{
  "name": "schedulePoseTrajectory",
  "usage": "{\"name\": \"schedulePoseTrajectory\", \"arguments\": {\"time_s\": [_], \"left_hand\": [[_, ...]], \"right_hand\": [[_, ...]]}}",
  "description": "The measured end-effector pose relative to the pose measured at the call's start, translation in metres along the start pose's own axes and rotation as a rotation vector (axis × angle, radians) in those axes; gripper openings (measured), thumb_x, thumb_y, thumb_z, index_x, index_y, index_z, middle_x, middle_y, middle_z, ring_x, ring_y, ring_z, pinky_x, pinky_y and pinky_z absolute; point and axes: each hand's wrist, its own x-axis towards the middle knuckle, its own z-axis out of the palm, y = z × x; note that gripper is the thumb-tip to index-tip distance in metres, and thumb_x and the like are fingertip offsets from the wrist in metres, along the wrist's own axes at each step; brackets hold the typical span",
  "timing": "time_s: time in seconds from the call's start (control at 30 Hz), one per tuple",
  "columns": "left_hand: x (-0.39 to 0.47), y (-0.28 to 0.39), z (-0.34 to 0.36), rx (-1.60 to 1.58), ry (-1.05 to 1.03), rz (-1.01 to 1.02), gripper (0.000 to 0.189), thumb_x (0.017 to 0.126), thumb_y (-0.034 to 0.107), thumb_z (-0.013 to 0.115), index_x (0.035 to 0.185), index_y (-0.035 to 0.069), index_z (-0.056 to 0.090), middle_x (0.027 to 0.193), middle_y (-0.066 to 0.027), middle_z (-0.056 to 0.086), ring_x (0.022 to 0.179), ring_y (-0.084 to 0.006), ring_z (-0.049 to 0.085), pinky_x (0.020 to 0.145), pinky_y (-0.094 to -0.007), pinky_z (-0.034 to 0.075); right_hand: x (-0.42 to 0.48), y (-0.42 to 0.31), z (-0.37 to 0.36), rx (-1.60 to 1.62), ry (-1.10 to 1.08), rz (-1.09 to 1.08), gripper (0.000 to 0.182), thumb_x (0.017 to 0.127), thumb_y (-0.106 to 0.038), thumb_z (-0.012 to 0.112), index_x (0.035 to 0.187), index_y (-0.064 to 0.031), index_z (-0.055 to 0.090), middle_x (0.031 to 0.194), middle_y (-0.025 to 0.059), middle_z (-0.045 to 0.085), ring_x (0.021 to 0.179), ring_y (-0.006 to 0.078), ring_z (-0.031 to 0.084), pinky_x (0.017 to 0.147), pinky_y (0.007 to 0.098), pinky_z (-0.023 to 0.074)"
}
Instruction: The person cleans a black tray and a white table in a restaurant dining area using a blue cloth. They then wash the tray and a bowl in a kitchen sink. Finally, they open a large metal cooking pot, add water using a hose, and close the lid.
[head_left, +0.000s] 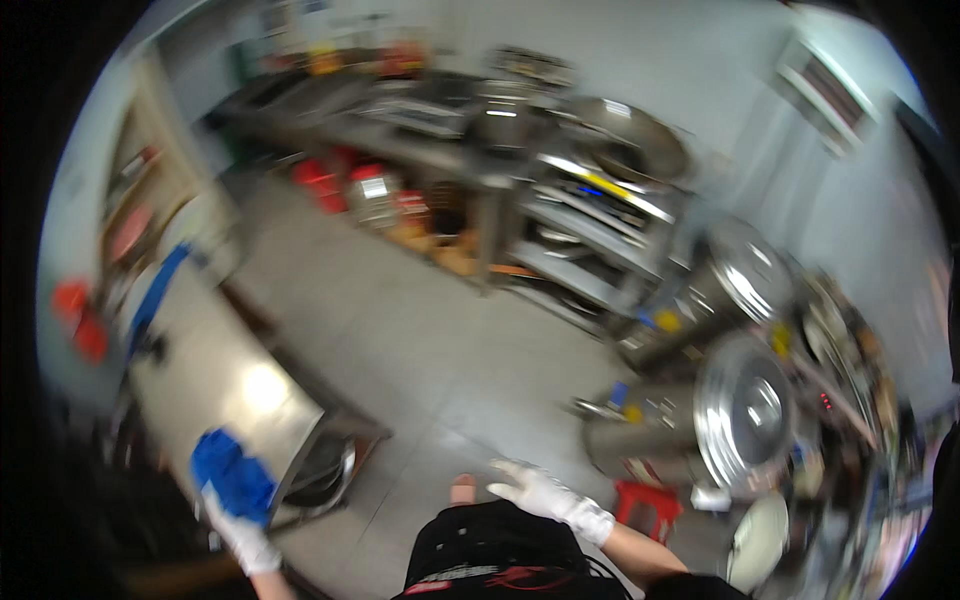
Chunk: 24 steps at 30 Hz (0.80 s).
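At the lower left, my left hand (236, 531) wears a white glove and grips a bunched blue cloth (234, 474). The cloth lies over the near end of a stainless steel table (214, 360), whose bare top reflects a bright light. My right hand (536, 491), also gloved in white, is held in the air in front of my black shirt (487, 551). Its fingers are apart and nothing is in them. The tip of a foot (463, 489) shows below, on the grey floor. The whole view is blurred by motion.
Two large steel pots with lids and taps (667, 431) stand on the right, near a red plastic stool (649, 510). Along the back wall runs a steel counter (427, 146) with a wide metal pan (634, 139). A lidded jar (373, 196) stands beneath it.
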Motion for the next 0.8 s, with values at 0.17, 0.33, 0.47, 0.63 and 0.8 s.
{"name": "schedulePoseTrajectory", "arguments": {"time_s": [0.17,0.33,0.47,0.63,0.8], "left_hand": [[0.028,-0.040,0.058,0.254,-0.015,0.059,0.049,0.094,0.033,0.050,0.130,0.000,0.048,0.125,-0.0139,0.055,0.109,-0.0260,0.056,0.095,-0.0361,0.044],[0.026,-0.096,0.130,0.630,-0.107,0.195,0.044,0.093,0.030,0.053,0.124,-0.001,0.051,0.119,-0.0162,0.057,0.104,-0.0271,0.058,0.091,-0.0366,0.046],[0.011,-0.136,0.177,0.862,-0.208,0.334,0.041,0.092,0.028,0.055,0.120,-0.002,0.054,0.114,-0.0180,0.059,0.100,-0.0280,0.059,0.087,-0.0370,0.048],[-0.020,-0.152,0.200,1.124,-0.178,0.548,0.036,0.091,0.025,0.058,0.114,-0.003,0.057,0.108,-0.0202,0.060,0.095,-0.0292,0.060,0.083,-0.0375,0.049],[-0.043,-0.168,0.226,1.269,-0.212,0.808,0.032,0.090,0.023,0.060,0.108,-0.004,0.060,0.102,-0.0225,0.062,0.090,-0.0303,0.062,0.079,-0.0380,0.051]], "right_hand": [[-0.077,0.097,-0.043,-0.024,0.343,0.286,0.044,0.091,-0.034,0.061,0.119,-0.0006,0.060,0.117,0.0195,0.063,0.111,0.0321,0.059,0.097,0.0375,0.0445],[-0.162,0.189,-0.138,0.486,1.200,0.438,0.025,0.091,-0.018,0.063,0.103,0.0029,0.064,0.094,0.0067,0.066,0.086,0.0134,0.060,0.075,0.0277,0.0488],[-0.228,0.293,-0.216,0.318,1.785,0.671,0.021,0.088,-0.010,0.059,0.106,0.0013,0.063,0.080,0.0008,0.062,0.067,0.0067,0.052,0.061,0.0238,0.0440],[-0.199,0.319,-0.303,0.345,1.785,0.892,0.033,0.083,-0.010,0.063,0.113,0.0018,0.060,0.103,0.0190,0.067,0.094,0.0272,0.066,0.084,0.0332,0.0492],[-0.192,0.400,-0.326,0.387,1.778,1.013,0.054,0.084,-0.010,0.056,0.134,0.0053,0.042,0.123,0.0230,0.058,0.111,0.0315,0.059,0.097,0.0318,0.0420]]}}
